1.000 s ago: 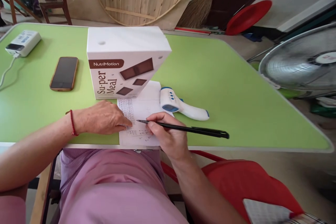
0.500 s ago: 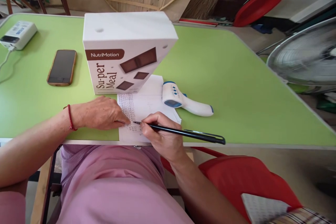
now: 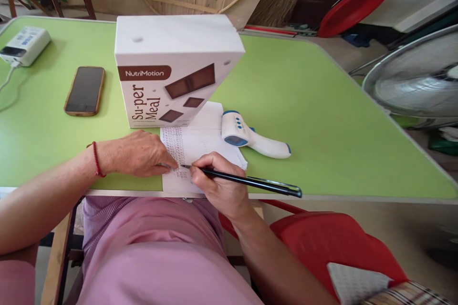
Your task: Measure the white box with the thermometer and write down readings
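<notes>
A black pen (image 3: 250,181) is pinched in my right hand (image 3: 222,183), its tip at the sheet and its cap end pointing right. Under both hands lies a white paper (image 3: 203,136) with rows of small handwriting on its left part. My left hand (image 3: 143,155), a red string at the wrist, rests on the paper's left edge. Its index finger is stretched toward the pen tip, and it holds nothing. Just beyond it a white NutriMotion box (image 3: 179,71) stands upright, covering the paper's far left portion. A white and blue infrared thermometer (image 3: 254,137) lies across the paper's right edge.
On the green table (image 3: 315,119), a phone (image 3: 85,90) lies left of the box. A white power bank (image 3: 26,45) with a cable sits at the far left. A fan (image 3: 418,71) stands beyond the right edge; a red chair (image 3: 332,243) is at near right.
The pen's cap end has swung slightly left and down with a small shift of my right hand. My left hand and the objects on the table stay in place.
</notes>
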